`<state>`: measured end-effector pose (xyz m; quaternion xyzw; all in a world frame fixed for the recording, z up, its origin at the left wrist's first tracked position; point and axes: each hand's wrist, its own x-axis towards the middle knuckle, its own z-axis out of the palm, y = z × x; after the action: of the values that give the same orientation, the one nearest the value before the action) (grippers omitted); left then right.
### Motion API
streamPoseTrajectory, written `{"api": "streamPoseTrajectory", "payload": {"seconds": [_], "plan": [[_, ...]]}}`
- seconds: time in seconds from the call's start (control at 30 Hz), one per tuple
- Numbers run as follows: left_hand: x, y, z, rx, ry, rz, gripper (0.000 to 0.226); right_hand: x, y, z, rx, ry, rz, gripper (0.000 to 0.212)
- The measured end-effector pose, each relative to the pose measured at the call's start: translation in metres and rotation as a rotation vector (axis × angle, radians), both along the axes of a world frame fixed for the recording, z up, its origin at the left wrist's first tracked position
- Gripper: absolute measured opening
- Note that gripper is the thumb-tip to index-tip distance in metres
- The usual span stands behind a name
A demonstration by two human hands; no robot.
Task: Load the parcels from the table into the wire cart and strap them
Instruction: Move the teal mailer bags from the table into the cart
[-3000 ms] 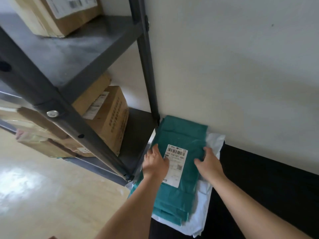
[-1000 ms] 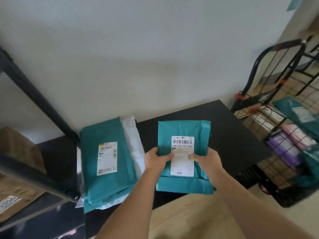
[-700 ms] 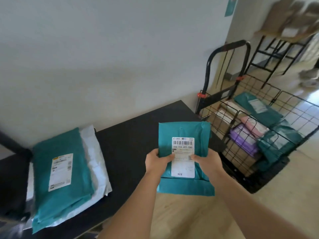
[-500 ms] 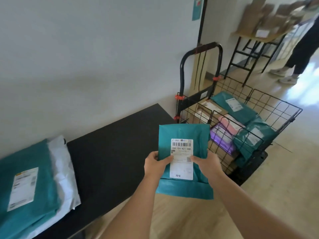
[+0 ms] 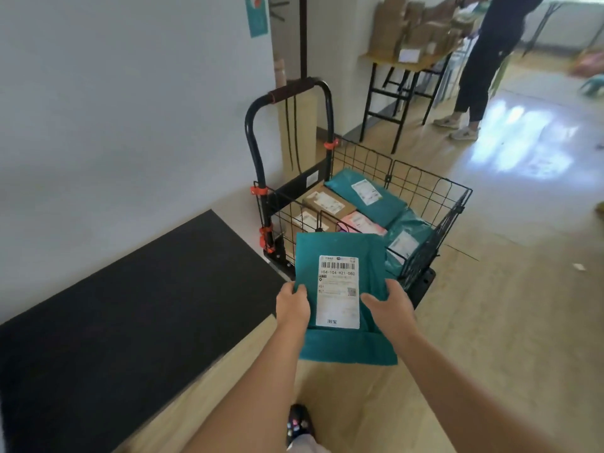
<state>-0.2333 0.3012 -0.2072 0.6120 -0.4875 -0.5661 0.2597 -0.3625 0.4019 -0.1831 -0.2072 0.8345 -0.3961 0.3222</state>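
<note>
Seemingly unstrapped, the wire cart [image 5: 434,179] is part-loaded; a teal mailer [image 5: 340,246] is gripped by left hand [image 5: 292,305] and right hand [image 5: 390,310].

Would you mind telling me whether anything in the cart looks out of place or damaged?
Nothing looks damaged or spilled, and the held parcel looks intact. One teal parcel in the cart slumps tilted against its right wire wall rather than lying flat.

White wall [image 5: 130,93], teal poster [image 5: 258,14] up top. Black surface [image 5: 130,305] against wall, lower left. Light wood floor [image 5: 506,305], bright glare patches [image 5: 523,142] right. Far wooden table [image 5: 379,59], black legs, stacked cardboard boxes [image 5: 421,27]; person [image 5: 487,53] standing beside it.
</note>
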Motion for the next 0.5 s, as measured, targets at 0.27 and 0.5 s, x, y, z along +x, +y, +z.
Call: {"api": "streamPoseTrajectory", "payload": {"seconds": [0.27, 0.5], "plan": [[-0.086, -0.039, -0.005, 0.036, 0.027, -0.011, 0.022, -0.076, -0.033, 0.000, 0.015, 0.048, -0.034, 0.050], [-0.165, -0.107, -0.008, 0.054, 0.033, 0.000, 0.020, -0.156, -0.102, -0.002, -0.002, 0.054, -0.048, 0.036]]}}
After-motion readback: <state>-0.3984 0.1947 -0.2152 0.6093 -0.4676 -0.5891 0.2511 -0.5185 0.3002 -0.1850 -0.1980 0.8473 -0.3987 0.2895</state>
